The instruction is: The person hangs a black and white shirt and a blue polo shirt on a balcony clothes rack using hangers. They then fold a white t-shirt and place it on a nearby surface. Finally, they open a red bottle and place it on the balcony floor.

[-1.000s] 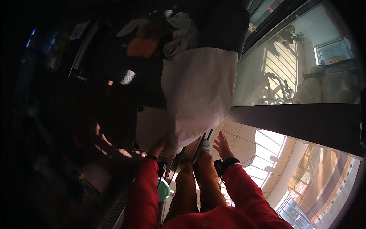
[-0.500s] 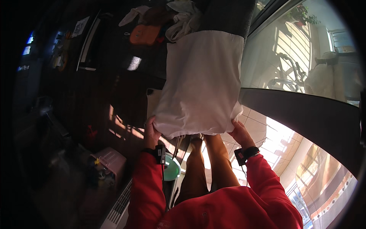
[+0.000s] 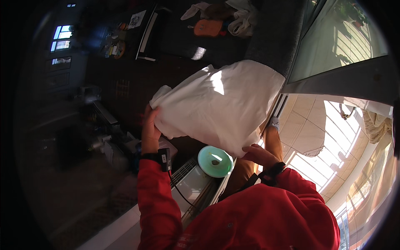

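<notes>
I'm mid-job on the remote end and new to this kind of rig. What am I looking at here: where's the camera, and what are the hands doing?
There's no machine: these are a person's bare hands below red sleeves. The view comes from the left of two fisheye cameras on the wearer's head, looking down, so straight edges bend near the rim. Picture left is the person's left.

The left hand and right hand grip the near edge of a white cloth. Its far edge overlaps a dark grey surface; contact there is unclear. Farther off lie an orange pouch and crumpled white fabric. Below the cloth, between the forearms, is a pale green basin.
</notes>
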A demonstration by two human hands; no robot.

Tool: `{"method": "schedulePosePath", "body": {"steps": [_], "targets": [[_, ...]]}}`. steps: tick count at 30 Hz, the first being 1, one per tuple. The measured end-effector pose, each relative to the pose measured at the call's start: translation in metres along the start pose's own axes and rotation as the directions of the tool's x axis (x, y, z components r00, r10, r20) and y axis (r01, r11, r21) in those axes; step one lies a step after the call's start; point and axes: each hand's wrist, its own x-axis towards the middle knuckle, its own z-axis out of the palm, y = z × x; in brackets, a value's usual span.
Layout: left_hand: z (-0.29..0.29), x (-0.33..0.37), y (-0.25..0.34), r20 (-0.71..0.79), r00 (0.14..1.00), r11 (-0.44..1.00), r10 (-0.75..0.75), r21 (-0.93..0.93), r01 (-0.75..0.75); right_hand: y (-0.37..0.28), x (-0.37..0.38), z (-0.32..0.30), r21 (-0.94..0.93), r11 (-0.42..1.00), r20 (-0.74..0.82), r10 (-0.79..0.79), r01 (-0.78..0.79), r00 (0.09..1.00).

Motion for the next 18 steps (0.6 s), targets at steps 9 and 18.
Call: {"method": "schedulePosePath", "body": {"steps": [9, 18], "targets": [[-0.125, -0.107, 0.115, -0.137, 0.947, 0.954, 0.291, -0.029, -0.297, 0.025, 0.028, 0.142, -0.636, 0.769, 0.223, 0.260, -0.062, 0.939], [-0.197, -0.183, 0.132, -0.389, 0.791, 0.811, 0.472, -0.161, -0.563, -0.040, 0.057, 0.228, -0.446, 0.894, 0.398, 0.229, -0.031, 0.888]]}}
